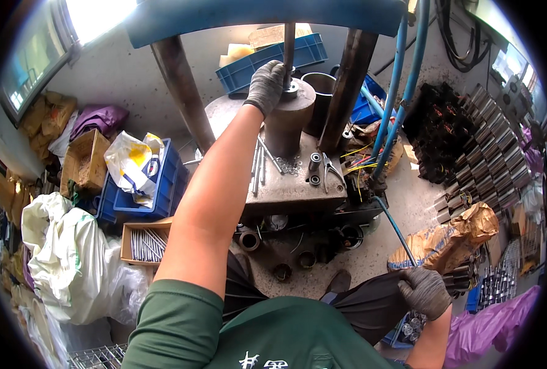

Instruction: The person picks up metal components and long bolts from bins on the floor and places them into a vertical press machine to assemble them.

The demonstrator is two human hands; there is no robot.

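Grey work gloves cover both hands. My left hand (266, 88) reaches far forward, its fingers curled against an upright steel rod (289, 46) beneath the press's blue crossbeam (267, 17). Below the rod, a small metal ring-shaped part (291, 90) sits on top of a thick steel cylinder (283, 126), which stands on the press table (298, 195). My right hand (424, 291) is low at the right, closed over the end of a thin blue lever (394, 229); the glove hides the lever's tip. Pliers (331, 174), bearing-like parts (314, 162) and several metal rods (258, 163) lie on the table.
Steel posts (183, 92) flank the cylinder. At the left are a blue crate (178, 178) and a cardboard box of metal pins (145, 245). Blue hoses (398, 92) hang at the right, near stacked steel tubes (488, 147) and a brown paper sack (448, 237).
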